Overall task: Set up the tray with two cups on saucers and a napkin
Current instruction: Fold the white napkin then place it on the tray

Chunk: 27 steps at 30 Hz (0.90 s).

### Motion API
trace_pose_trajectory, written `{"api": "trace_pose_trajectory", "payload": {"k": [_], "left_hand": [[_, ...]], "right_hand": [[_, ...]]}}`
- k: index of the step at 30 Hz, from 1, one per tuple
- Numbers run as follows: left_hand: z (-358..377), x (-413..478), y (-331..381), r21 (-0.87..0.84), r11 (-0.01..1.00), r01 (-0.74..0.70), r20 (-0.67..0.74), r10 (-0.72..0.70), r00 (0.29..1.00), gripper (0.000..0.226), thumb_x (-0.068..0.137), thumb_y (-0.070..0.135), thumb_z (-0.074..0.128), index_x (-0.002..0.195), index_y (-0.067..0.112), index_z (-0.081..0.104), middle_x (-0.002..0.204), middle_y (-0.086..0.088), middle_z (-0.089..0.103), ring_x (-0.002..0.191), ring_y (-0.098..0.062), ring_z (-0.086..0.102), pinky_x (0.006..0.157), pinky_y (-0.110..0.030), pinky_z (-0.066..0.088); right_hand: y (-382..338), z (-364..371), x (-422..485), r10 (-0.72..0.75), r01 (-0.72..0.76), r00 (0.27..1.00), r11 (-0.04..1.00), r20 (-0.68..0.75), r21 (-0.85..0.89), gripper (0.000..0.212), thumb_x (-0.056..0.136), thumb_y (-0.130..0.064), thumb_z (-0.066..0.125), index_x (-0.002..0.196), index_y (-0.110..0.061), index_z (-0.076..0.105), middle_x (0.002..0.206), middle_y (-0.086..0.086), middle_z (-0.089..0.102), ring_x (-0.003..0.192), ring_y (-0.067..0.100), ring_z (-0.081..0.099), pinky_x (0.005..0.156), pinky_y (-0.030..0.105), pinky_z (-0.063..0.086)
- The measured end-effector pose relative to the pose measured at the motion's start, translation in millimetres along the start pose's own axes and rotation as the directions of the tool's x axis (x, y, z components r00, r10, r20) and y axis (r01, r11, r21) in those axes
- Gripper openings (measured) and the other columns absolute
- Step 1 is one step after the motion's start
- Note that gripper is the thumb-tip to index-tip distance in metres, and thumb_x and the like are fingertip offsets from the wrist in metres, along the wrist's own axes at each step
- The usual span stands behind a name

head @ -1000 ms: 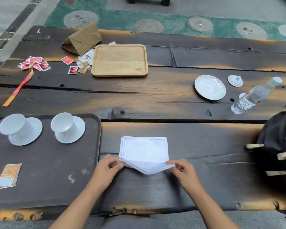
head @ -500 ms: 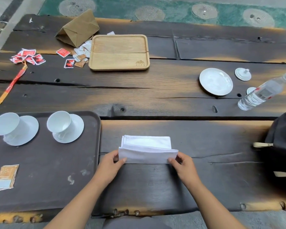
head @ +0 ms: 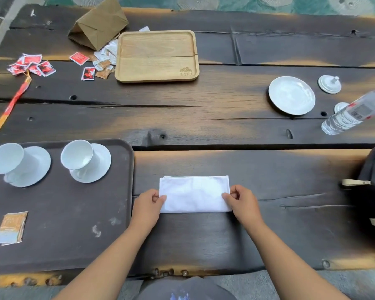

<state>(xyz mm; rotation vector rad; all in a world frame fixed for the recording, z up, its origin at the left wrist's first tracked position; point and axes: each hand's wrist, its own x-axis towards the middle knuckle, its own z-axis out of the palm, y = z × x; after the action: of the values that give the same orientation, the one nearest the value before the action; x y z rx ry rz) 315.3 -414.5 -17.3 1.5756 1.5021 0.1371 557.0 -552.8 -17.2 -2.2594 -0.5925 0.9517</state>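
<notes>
Left hand (head: pixel 148 205), right hand (head: pixel 243 202): each pinches one short end of the napkin, thumb on top.
White folded cloth napkin (head: pixel 194 194): flat on dark plank table (head: pixel 204 239), just right of dark brown plastic tray (head: pixel 63 224). Judged light, limp, prone to unfolding; lift by both ends together.
White china cup on saucer (head: pixel 13 161), second cup (head: pixel 80 158): tray's far edge.

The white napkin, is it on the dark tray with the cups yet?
No, the folded white cloth napkin lies on the dark wooden table, right of the dark brown tray.
</notes>
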Motion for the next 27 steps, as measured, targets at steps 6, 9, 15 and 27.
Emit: {"api": "trace_pose_trajectory", "payload": {"k": [6, 9, 15, 27], "left_hand": [[2.1, 1.4, 2.6, 0.095, 0.996, 0.002, -0.089, 0.007, 0.996, 0.038, 0.090, 0.026, 0.069, 0.063, 0.013, 0.046, 0.057, 0.003, 0.046, 0.057, -0.016, 0.038, 0.056, -0.031, 0.034], [0.4, 1.6, 6.3, 0.100, 0.995, 0.027, -0.114, -0.015, 0.993, 0.031, 0.090, 0.029, 0.069, 0.072, 0.010, 0.053, 0.062, 0.002, 0.054, 0.061, -0.018, 0.048, 0.059, -0.033, 0.041], [-10.4, -12.3, 13.8, 0.364, 0.922, -0.130, -0.107, 0.180, 0.978, 0.020, 0.094, 0.040, 0.063, 0.091, 0.023, 0.051, 0.085, 0.008, 0.058, 0.078, -0.022, 0.059, 0.070, -0.039, 0.050], [25.3, -9.4, 24.5, 0.685, 0.443, -0.578, 0.406, 0.427, 0.808, 0.070, 0.103, 0.042, 0.045, 0.160, 0.019, 0.013, 0.169, 0.000, -0.001, 0.156, -0.022, 0.002, 0.117, -0.038, 0.025]], "right_hand": [[-3.1, 1.5, -0.8, 0.001, -0.008, 0.999, 0.985, -0.043, -0.172, 0.022, 0.088, -0.026, 0.071, 0.078, -0.018, 0.054, 0.060, -0.009, 0.055, 0.058, 0.012, 0.050, 0.057, 0.031, 0.038], [-5.6, 1.1, -4.8, -0.016, 0.000, 0.999, 0.957, -0.052, -0.291, 0.019, 0.091, -0.032, 0.068, 0.089, -0.022, 0.051, 0.068, -0.009, 0.059, 0.070, 0.018, 0.056, 0.061, 0.034, 0.042], [-11.0, 1.2, -24.0, -0.321, 0.295, 0.947, 0.872, -0.002, -0.390, 0.022, 0.091, -0.023, 0.069, 0.107, -0.017, 0.056, 0.094, -0.005, 0.058, 0.091, 0.021, 0.057, 0.074, 0.035, 0.044], [-23.5, 38.2, -19.4, -0.510, 0.688, 0.723, 0.468, 0.466, -0.555, 0.074, 0.096, -0.032, 0.064, 0.158, -0.014, 0.029, 0.168, 0.004, 0.021, 0.156, 0.027, 0.016, 0.126, 0.044, 0.015]]}}
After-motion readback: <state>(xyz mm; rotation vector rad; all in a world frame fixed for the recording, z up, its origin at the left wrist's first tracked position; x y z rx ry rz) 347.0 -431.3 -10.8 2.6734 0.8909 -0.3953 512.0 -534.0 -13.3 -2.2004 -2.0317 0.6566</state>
